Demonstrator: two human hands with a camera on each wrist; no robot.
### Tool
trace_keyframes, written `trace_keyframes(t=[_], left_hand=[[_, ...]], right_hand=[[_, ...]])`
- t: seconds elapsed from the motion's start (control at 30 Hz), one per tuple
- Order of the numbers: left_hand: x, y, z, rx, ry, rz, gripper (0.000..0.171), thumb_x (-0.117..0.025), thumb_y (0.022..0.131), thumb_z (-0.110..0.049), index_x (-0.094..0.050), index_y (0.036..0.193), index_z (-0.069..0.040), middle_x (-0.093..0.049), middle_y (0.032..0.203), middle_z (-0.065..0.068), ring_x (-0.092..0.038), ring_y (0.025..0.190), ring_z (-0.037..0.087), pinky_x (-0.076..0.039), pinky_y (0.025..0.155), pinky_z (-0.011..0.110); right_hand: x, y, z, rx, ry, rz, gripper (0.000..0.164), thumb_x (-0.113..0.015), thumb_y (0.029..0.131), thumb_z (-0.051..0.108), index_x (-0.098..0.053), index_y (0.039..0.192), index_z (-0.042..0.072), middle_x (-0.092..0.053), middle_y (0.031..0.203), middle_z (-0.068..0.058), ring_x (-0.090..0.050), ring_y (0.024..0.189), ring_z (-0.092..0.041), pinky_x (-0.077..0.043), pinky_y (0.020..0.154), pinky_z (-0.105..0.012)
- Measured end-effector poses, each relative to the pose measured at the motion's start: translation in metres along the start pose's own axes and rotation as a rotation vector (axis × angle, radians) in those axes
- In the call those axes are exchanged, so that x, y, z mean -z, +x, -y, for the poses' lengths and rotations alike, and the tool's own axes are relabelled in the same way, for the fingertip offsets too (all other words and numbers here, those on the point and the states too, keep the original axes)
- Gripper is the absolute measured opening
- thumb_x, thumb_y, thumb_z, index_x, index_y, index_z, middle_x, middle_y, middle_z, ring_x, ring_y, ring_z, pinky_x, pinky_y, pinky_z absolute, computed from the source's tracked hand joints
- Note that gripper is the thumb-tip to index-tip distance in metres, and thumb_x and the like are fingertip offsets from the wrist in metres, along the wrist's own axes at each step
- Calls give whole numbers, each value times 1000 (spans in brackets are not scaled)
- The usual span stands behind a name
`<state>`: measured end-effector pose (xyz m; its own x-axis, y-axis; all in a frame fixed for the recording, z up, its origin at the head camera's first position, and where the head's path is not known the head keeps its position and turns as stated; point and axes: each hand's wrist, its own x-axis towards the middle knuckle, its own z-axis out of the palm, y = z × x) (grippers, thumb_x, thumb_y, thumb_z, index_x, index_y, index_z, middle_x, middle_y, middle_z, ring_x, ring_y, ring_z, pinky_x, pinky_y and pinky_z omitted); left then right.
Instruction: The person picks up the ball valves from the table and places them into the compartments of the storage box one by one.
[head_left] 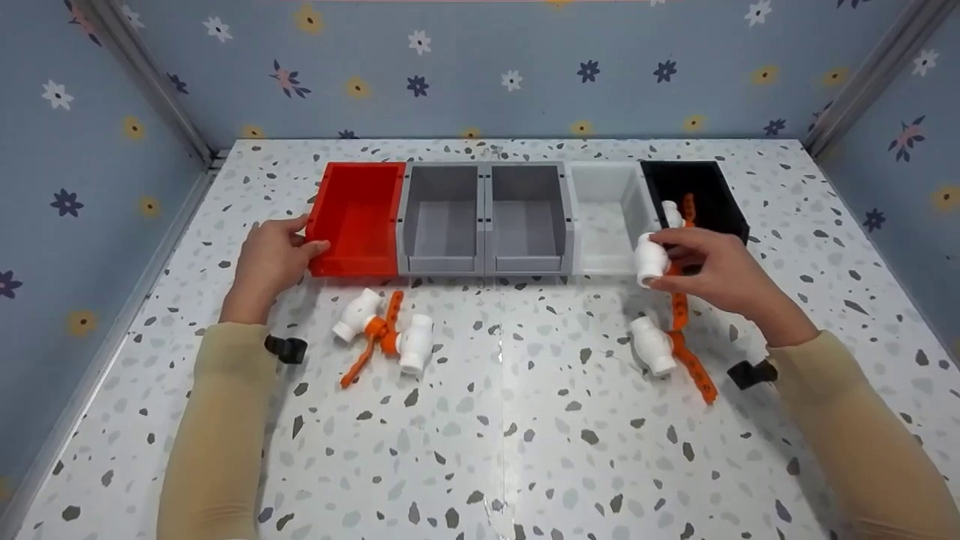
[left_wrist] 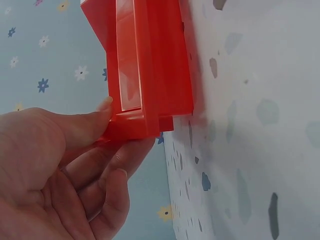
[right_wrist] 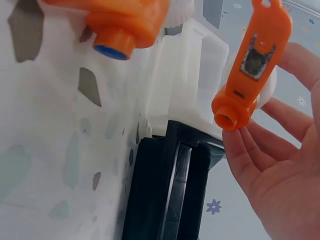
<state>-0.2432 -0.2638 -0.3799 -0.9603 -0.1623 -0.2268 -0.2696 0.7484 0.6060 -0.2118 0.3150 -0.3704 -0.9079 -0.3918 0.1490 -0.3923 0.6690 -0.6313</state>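
My left hand point(head_left: 270, 255) grips the left front edge of a red bin point(head_left: 364, 214), its thumb over the wall and the other fingers outside, as the left wrist view shows. At the right, my right hand point(head_left: 712, 270) pinches a white ball valve point(head_left: 651, 260) with an orange handle point(right_wrist: 255, 60) between thumb and fingers. That valve is in front of the black bin point(head_left: 697, 176), near the corner of the white bin point(head_left: 604, 262). Another valve point(head_left: 671, 214) shows inside the black bin, partly hidden by the right hand. Just below lies one more white valve point(head_left: 652, 346) on the table.
Two grey bins point(head_left: 444, 264) stand between the red and white ones, all in one row. Two valves, a left one point(head_left: 360, 315) and a right one point(head_left: 415, 345), lie before the red bin on the speckled table point(head_left: 510, 420). Flowered panels point(head_left: 480, 67) enclose the back and sides.
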Motion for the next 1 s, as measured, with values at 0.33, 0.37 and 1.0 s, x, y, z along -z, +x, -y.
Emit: trace_keyframes(t=[0.33, 0.37, 1.0], left_hand=[[1, 0, 0, -1, -3, 4, 70, -64, 99, -31, -27, 157, -17, -50, 143, 23, -56, 106, 33, -53, 79, 34], [1, -1, 0, -2, 0, 5, 70, -64, 99, -31, -27, 157, -17, -50, 143, 23, -56, 106, 33, -53, 79, 34], [0, -2, 0, -11, 8, -2, 70, -64, 98, -31, -28, 156, -15, -50, 142, 24, -56, 103, 32, -53, 77, 33]], right_hand=[[-4, 19, 4, -43, -1, -46, 60, -83, 82, 34, -63, 136, 17, -61, 130, -5, -65, 103, -23, -54, 88, -41], [-5, 21, 4, -44, -3, -48, 61, -83, 82, 35, -63, 136, 17, -61, 131, -5, -65, 104, -23, -53, 88, -44], [-11, 56, 13, -113, -31, -93, 66, -83, 81, 39, -60, 137, 14, -58, 133, -9, -64, 105, -27, -54, 86, -46]])
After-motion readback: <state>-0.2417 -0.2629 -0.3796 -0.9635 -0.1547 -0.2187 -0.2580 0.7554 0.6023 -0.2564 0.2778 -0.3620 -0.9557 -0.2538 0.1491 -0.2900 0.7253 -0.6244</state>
